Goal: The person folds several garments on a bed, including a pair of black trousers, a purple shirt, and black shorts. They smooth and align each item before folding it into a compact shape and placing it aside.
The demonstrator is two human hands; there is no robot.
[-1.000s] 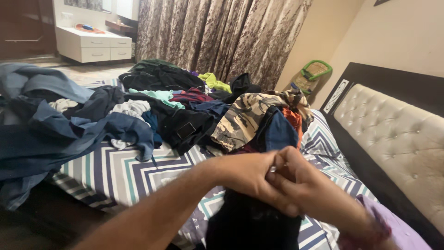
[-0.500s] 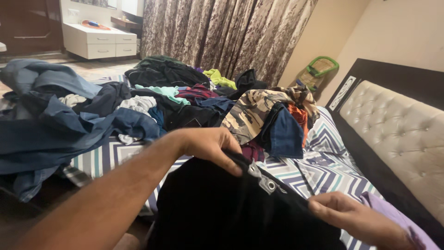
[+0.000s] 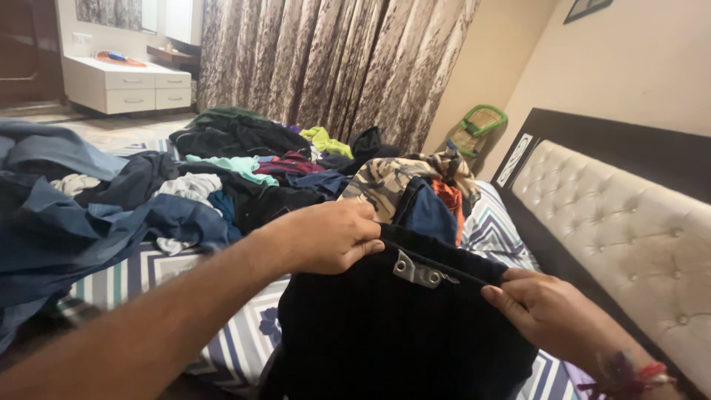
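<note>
Trousers point(image 3: 392, 333), black, metal hook clasp point(image 3: 417, 271), seemingly.

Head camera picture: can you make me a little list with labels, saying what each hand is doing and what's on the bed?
left hand: pinching the top edge of the black garment
right hand: gripping the same edge, further right
metal clasp: on that edge, between the hands
bed sheet: zigzag stripes
clothes pile: heaped behind, blue, black, camouflage
headboard: padded, cream, on the right
</note>
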